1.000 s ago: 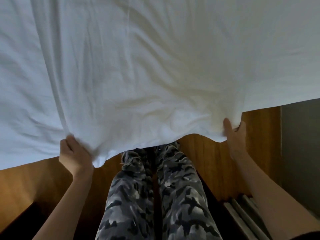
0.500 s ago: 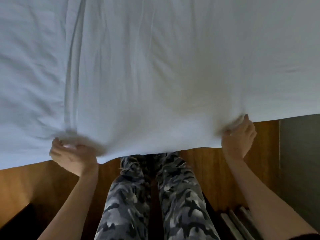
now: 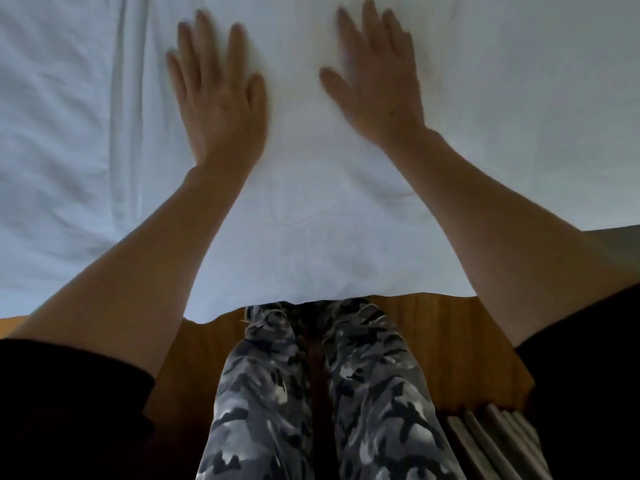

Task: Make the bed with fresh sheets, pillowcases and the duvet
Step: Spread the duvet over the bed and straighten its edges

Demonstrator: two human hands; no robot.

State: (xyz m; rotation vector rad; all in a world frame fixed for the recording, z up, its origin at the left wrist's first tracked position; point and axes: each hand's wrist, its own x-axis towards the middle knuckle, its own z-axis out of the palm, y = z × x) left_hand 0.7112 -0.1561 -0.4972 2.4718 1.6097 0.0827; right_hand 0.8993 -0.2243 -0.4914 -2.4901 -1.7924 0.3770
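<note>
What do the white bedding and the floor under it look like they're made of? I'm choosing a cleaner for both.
White bedding: woven cloth, probably cotton or a cotton blend, with a matte finish; it shows soft creases and a long fold, and drapes over the bed edge. Floor: wood or wood-look laminate with a smooth satin finish; it is warm brown with faint straight grain lines. The picture cannot show which.

open sheet [image 3: 519,116] ahead; ridged fold [image 3: 119,133] left

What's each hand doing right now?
Left hand: open, flat on the white sheet.
Right hand: open, flat on the sheet too.
</note>
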